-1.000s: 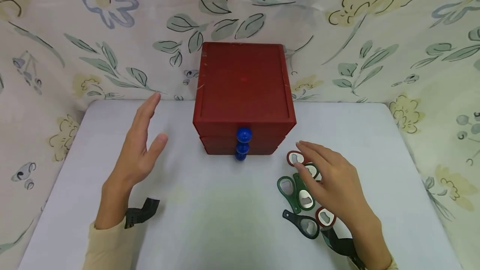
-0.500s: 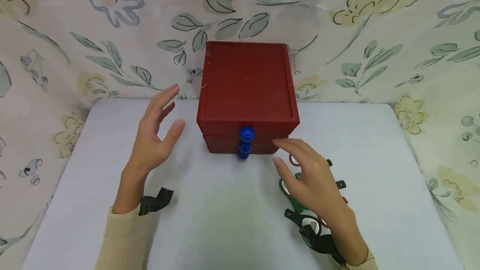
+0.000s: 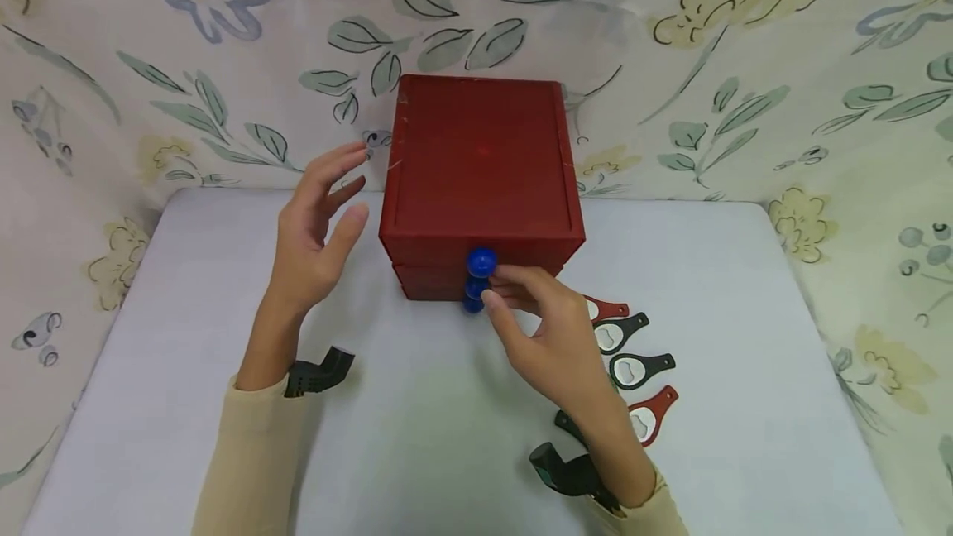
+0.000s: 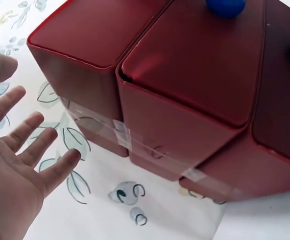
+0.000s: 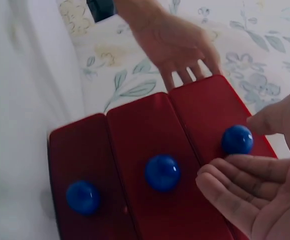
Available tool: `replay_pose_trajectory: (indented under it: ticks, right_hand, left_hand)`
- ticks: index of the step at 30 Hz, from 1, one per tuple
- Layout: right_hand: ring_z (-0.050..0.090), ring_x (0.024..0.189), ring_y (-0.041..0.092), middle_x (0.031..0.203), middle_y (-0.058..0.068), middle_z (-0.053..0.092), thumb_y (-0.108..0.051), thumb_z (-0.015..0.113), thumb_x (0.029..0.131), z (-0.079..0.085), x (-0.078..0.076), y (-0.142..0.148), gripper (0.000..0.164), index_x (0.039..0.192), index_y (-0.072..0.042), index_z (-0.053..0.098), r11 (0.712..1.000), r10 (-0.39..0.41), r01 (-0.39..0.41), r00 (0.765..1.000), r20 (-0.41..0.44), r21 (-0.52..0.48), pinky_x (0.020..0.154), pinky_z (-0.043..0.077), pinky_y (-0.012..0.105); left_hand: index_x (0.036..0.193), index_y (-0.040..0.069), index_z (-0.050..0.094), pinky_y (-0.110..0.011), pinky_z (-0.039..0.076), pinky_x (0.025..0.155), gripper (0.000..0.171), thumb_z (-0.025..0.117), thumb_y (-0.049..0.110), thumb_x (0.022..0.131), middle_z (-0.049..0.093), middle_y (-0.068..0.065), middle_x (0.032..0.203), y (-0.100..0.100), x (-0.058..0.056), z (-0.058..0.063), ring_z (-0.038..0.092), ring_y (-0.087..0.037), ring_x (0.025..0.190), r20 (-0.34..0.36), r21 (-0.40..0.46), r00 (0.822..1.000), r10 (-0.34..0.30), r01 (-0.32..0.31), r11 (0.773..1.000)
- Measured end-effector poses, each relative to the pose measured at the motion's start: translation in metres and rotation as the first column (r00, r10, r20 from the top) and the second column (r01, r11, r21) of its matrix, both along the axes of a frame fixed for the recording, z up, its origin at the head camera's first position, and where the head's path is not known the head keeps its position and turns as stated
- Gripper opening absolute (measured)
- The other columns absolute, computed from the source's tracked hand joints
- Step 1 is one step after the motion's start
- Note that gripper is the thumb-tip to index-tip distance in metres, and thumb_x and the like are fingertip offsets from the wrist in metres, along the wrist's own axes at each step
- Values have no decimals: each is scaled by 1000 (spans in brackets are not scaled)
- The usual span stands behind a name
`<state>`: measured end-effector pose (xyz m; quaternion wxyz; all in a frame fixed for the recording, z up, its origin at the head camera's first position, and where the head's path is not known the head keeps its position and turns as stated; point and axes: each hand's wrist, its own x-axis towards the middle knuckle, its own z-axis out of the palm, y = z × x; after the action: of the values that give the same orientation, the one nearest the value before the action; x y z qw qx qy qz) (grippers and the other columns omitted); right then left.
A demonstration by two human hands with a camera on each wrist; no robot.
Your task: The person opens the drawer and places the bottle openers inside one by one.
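A red three-drawer chest [image 3: 484, 164] with round blue knobs stands at the back of the table. My right hand [image 3: 554, 337] is at its front, fingers and thumb spread on either side of the top knob [image 5: 237, 140] in the right wrist view. The middle knob [image 5: 162, 172] and bottom knob [image 5: 83, 197] sit beyond the fingers. To the chest's left, my left hand [image 3: 313, 238] hovers with its fingers loosely spread and holds nothing; the left wrist view shows its palm turned toward the chest's side.
Several bottle openers lie on the white table [image 3: 402, 437] at the right, among them a red one [image 3: 653, 414] and a dark one [image 3: 642, 369], some hidden under my right forearm. A flower-patterned cloth [image 3: 633, 106] hangs behind the chest.
My right hand has moved left from above the bottle openers to the knobs of the chest, uncovering several openers. My left hand has come closer to the chest's left side.
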<state>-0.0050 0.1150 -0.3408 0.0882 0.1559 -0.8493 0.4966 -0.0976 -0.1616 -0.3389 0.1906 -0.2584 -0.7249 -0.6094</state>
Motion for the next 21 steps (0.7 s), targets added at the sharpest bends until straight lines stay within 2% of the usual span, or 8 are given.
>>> replay_pose_trajectory:
  ticks: [6,11,15,21]
  right_hand:
    - [77,92,12,109,6,80,-21,74,99,2,-5,-15,30,124,-5,73,997,-65,67,996,57,-42,83,66,26]
    - [75,82,12,100,7,81,-23,71,101,0,-8,-21,28,121,-4,75,992,-101,106,991,84,-61,75,64,22]
    - [76,81,13,98,7,80,-24,70,102,-2,-10,-24,28,120,-4,75,989,-105,116,988,113,-90,74,64,22]
    - [78,79,14,95,8,81,-25,69,102,-6,-12,-27,26,117,-4,75,983,-90,110,986,138,-148,72,66,24]
  left_hand:
    - [145,-5,55,-34,53,117,46,58,13,104,58,-9,152,5,-11,-1,52,-28,145,14,84,999,-42,41,996]
    - [146,-5,54,-33,52,118,44,56,7,103,55,-17,154,6,-14,-6,51,-29,148,34,61,997,-67,65,996]
    - [148,-5,53,-31,53,116,45,53,4,105,52,-16,158,5,-14,-9,49,-28,150,62,56,993,-97,94,994]
    - [149,-3,53,-28,56,112,46,53,9,105,51,-14,160,6,-14,-10,49,-30,151,85,72,990,-114,108,992]
